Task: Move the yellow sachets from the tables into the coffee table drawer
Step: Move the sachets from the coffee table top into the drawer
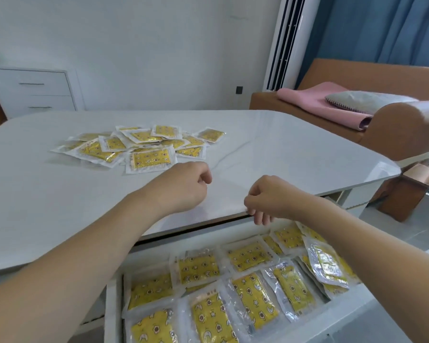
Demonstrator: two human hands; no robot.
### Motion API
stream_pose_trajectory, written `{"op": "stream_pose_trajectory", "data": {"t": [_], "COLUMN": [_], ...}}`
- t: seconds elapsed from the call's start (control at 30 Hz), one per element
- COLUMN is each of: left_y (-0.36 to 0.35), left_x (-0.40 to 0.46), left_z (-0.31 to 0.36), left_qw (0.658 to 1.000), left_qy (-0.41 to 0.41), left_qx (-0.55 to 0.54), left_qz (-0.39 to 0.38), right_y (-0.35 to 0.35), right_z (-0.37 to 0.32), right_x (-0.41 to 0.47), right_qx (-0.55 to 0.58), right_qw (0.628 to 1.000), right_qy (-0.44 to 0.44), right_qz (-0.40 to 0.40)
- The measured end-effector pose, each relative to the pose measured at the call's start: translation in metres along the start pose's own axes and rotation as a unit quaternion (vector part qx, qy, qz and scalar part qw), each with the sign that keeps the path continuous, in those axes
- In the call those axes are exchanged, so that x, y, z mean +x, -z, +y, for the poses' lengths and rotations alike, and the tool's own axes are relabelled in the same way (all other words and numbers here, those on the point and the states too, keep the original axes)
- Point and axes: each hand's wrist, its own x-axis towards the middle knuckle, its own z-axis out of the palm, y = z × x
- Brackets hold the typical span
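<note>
A heap of several yellow sachets [144, 146] in clear wrappers lies on the white coffee table [282, 149], left of its middle. Below the table's front edge the white drawer [113, 313] stands pulled out, with several yellow sachets [248, 290] lying flat inside it. My left hand [181, 186] hovers above the tabletop just in front of the heap, fingers loosely curled, holding nothing. My right hand [268, 196] hangs over the table's front edge above the drawer, fingers curled downward, and it holds nothing that I can see.
A brown sofa [394, 134] with a pink cloth [327, 105] and a grey cushion [364, 100] stands at the right. A cardboard box [406, 191] sits on the floor beside the table. A white chest of drawers [32, 91] stands against the back wall at left.
</note>
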Motion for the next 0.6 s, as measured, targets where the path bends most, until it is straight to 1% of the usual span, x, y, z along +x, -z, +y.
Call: {"op": "stream_pose_trajectory", "data": {"t": [0.07,0.13,0.17,0.23,0.3,0.4,0.5,0.6], "left_y": [0.001,0.001,0.001,0.002,0.004,0.008,0.012,0.013], "left_x": [0.019,0.035,0.043,0.058,0.074,0.102,0.136,0.168], "left_z": [-0.016,-0.031,-0.039,-0.054,-0.066,-0.087,-0.103,-0.112], "left_qw": [0.999,0.994,0.99,0.977,0.966,0.958,0.954,0.962], "left_qy": [0.014,0.023,0.025,0.03,0.045,0.065,0.051,0.04], "left_qx": [0.025,0.066,0.102,0.182,0.226,0.238,0.235,0.213], "left_qz": [0.045,0.078,0.092,0.11,0.121,0.148,0.18,0.164], "right_y": [0.001,0.001,0.001,-0.003,-0.011,-0.021,-0.019,-0.013], "right_z": [-0.002,0.0,0.001,0.003,0.003,0.001,-0.003,-0.003], "right_x": [0.021,0.05,0.064,0.093,0.12,0.156,0.188,0.215], "right_qx": [0.021,0.031,0.022,0.001,-0.021,-0.075,-0.113,-0.129], "right_qw": [0.997,0.986,0.982,0.98,0.979,0.976,0.97,0.965], "right_qy": [0.01,0.019,0.021,0.031,0.032,0.017,0.031,0.072], "right_qz": [0.078,0.164,0.186,0.196,0.201,0.204,0.211,0.216]}}
